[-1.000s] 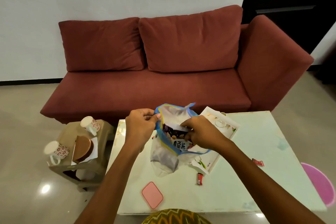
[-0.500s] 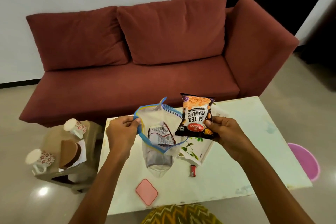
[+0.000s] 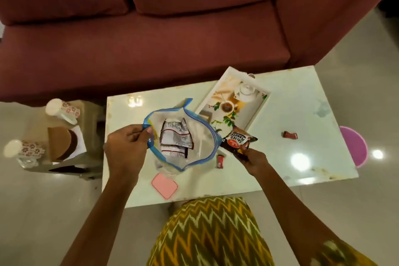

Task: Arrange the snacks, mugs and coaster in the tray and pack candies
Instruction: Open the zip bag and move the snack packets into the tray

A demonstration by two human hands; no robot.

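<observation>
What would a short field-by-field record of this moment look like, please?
Left hand: grips the open rim of the zip bag
Zip bag: snack packets inside
Right hand: holds salted peanuts packet outside the bag
Tray: on table, nothing in it
Candies: two loose on table
Mugs, coaster: on side stool

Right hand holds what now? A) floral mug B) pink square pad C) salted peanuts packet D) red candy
C: the right hand pinches the dark foil salted peanuts packet; the left hand grips the clear blue-rimmed zip bag.
</observation>
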